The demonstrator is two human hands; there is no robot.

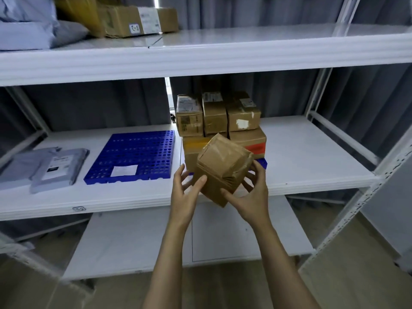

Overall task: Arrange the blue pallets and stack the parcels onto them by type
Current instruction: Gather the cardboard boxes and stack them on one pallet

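I hold a taped brown cardboard box (223, 166), tilted on a corner, in front of the middle shelf. My left hand (186, 192) holds its left side with the thumb on the front face. My right hand (250, 195) grips its lower right side, thumb on the front and fingers behind. Behind the box, a stack of cardboard boxes (217, 117) sits on a blue pallet (263, 162), mostly hidden. A second blue pallet (133, 152) lies to the left with a white label on it. Grey poly mailer parcels (44, 167) lie at the far left.
The white middle shelf (312, 157) has bare surface right of the stack. The upper shelf (223, 52) carries more cardboard boxes (133, 18) and grey mailers (29, 30) at its left. A lower shelf (133, 241) is below. Metal uprights (365, 197) stand at the right.
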